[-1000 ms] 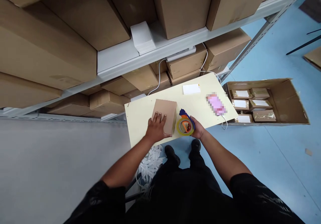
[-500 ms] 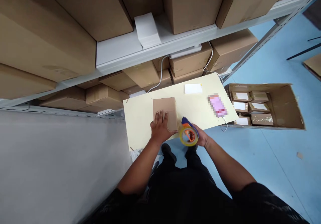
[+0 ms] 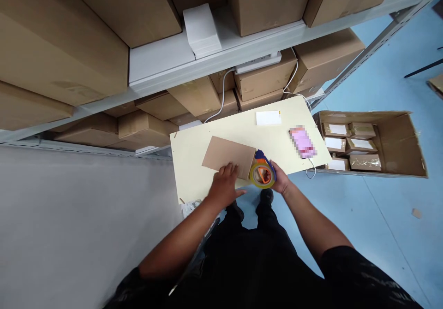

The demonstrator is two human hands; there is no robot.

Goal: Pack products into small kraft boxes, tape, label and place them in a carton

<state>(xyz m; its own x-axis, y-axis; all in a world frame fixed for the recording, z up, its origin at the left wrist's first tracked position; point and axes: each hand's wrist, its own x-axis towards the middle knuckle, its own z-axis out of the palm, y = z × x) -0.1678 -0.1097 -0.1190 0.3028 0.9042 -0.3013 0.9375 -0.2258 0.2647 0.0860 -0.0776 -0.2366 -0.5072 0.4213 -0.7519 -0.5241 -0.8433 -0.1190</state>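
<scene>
A small brown cardboard box lies at an angle on the cream table. My left hand rests on the box's near edge, fingers on its top and thumb stretched out to the right. In my right hand is a tape dispenser with a blue and orange frame and a roll of clear yellowish tape. The dispenser's blue head is right by the box's right end; whether it touches the cardboard I cannot tell. Most of my right fingers are hidden behind the dispenser.
A white label stack and a blurred pink item lie on the table's right part. An open carton holding several small boxes stands to the right. Behind are shelves loaded with cartons, and a white cable.
The box has turned clockwise, so its right end now points toward the tape dispenser. My left hand has slid to its near edge. The dispenser has come up slightly, closer to the box.
</scene>
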